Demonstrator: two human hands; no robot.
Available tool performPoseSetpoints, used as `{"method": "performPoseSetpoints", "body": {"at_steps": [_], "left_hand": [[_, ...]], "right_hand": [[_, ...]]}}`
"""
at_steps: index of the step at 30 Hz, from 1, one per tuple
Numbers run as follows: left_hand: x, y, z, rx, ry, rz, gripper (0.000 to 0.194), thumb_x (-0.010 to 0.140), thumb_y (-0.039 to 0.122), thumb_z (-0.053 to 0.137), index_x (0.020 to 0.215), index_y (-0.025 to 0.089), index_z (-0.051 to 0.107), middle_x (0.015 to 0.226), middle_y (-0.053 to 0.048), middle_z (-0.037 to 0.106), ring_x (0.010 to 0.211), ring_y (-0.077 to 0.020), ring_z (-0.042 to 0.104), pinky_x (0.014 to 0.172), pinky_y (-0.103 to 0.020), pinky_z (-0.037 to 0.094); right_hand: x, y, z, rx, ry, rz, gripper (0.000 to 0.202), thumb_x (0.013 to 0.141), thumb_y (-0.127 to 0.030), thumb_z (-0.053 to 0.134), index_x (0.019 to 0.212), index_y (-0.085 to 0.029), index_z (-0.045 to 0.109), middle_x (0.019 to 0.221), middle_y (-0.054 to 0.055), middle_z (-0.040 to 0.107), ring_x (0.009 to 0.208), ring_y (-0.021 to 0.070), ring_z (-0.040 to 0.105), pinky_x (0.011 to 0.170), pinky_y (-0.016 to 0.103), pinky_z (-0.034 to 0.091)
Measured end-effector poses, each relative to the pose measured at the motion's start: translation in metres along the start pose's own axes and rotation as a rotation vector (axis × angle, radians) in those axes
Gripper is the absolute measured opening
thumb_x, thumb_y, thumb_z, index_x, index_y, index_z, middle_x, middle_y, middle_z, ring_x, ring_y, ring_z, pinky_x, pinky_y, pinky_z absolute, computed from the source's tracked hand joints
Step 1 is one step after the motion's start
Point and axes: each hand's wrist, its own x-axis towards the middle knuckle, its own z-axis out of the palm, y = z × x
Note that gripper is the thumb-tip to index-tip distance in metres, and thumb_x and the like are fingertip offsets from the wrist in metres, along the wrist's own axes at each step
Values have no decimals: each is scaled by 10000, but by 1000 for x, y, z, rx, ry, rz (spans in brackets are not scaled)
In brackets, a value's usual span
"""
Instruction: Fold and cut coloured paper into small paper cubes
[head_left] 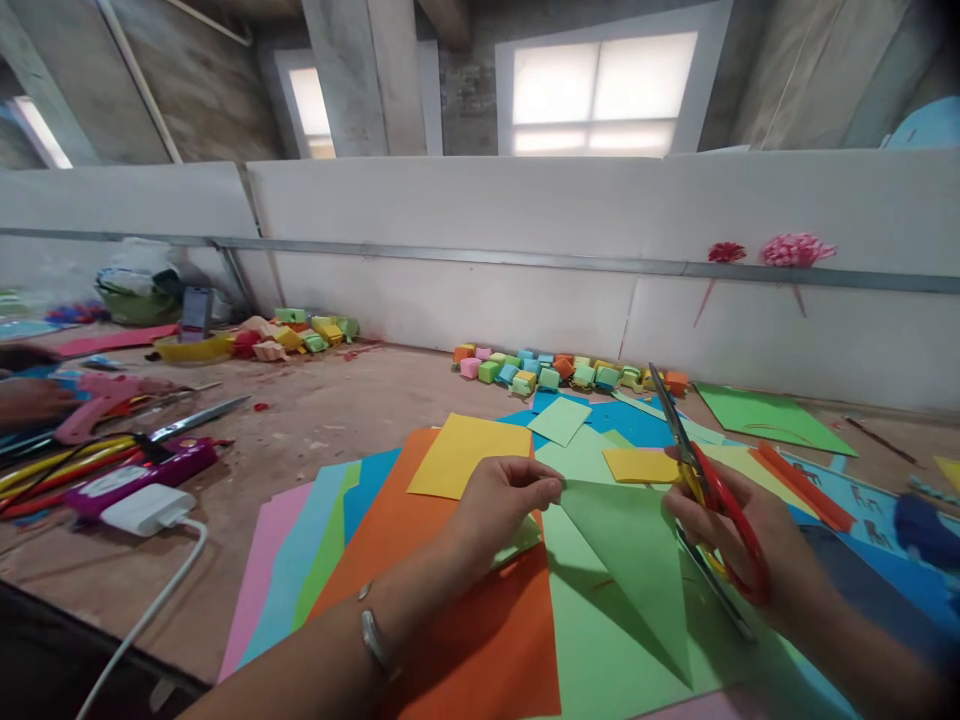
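My left hand [510, 500] pinches the left corner of a light green sheet of paper [637, 560], folded into a triangle that points down. My right hand [742, 520] is closed around scissors [716, 495] with red and yellow handles, blades pointing up and away. Its fingertips also meet the triangle's right corner. Beneath that hand lies a thin metal strip [724, 595], partly hidden. Below both hands spread large sheets, among them an orange sheet [480, 630]. Small yellow pieces of paper [472, 450] and a pale green square [560, 420] lie just beyond.
Several small coloured paper cubes [555, 370] line the wall, with more in a pile [307, 330] to the left. On the left are a purple power strip [142, 475], a white charger [148, 510] with its cable, and a pink glue gun [101, 400] beside another person's hand [34, 405].
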Motion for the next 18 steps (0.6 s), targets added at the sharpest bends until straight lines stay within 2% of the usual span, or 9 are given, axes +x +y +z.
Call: {"method": "performPoseSetpoints", "body": {"at_steps": [4,9,12,14,16,18], "left_hand": [[4,1,-2,-17,123,21,215,597,346,747,670,168,649,601,14,606,573,-116,548,533,-218,387],[13,-2,-11,-65,191,-15,349,632,469,702,754,202,513,661,7,627,631,-140,623,533,-206,407],[17,-3,-15,-72,191,-23,402,614,490,716,781,208,483,600,30,596,557,-121,595,505,-194,385],[18,-2,-17,-64,175,-6,414,612,490,728,790,209,483,561,48,571,520,-104,563,495,-183,366],[16,-1,-15,-44,134,22,405,629,493,727,801,205,499,529,55,557,484,-91,522,480,-179,342],[12,1,-13,-13,68,57,383,645,492,724,790,195,530,506,53,551,458,-84,480,471,-186,330]], "right_hand": [[16,9,-12,-39,5,62,624,617,-463,752,1139,-145,625,585,-33,549,512,132,492,466,244,375],[40,24,-27,-297,61,109,671,647,-383,682,1254,-112,589,569,0,608,490,164,544,440,251,361],[46,29,-31,-400,112,81,610,605,-290,693,1192,-134,650,623,24,648,486,161,543,442,252,349],[46,28,-32,-432,109,25,539,583,-265,703,1112,-158,699,720,45,682,580,181,583,487,257,379],[42,26,-32,-427,69,-39,505,606,-276,692,1101,-176,706,805,49,700,683,199,615,556,265,425],[37,24,-30,-369,-45,-115,516,657,-288,654,1160,-173,674,808,37,701,703,195,624,611,276,462]]}}
